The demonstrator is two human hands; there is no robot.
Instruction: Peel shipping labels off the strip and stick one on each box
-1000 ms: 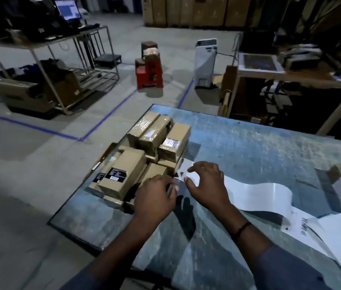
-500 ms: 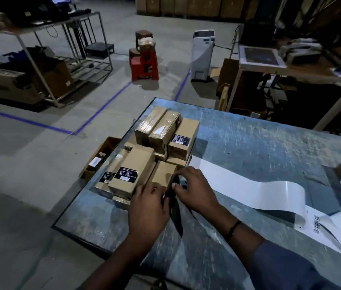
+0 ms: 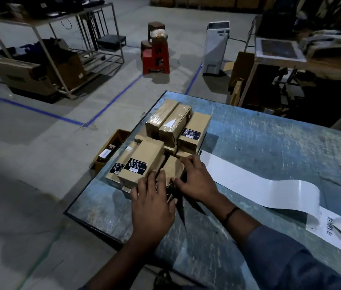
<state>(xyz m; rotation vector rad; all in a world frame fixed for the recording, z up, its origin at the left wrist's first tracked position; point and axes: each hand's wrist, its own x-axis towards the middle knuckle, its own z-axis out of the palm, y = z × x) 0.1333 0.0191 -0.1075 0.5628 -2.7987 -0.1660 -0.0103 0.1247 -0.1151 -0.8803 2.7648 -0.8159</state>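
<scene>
Both hands, left hand (image 3: 151, 203) and right hand (image 3: 195, 180), are lying flat with fingers spread, apparently smoothing a label onto the plain box (image 3: 172, 169) near the tabletop's (image 3: 270, 143) left edge; next, likely, peeling another from the strip (image 3: 255, 184).

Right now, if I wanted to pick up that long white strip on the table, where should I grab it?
Probably at the raised curl of the label strip, pinching its edge from the near side. The rest lies flat on the table, leaving nothing for fingers to get under.

boxes (image 3: 166, 143) stacked at table's (image 3: 270, 147) left corner, label strip (image 3: 259, 183) to their right.
</scene>
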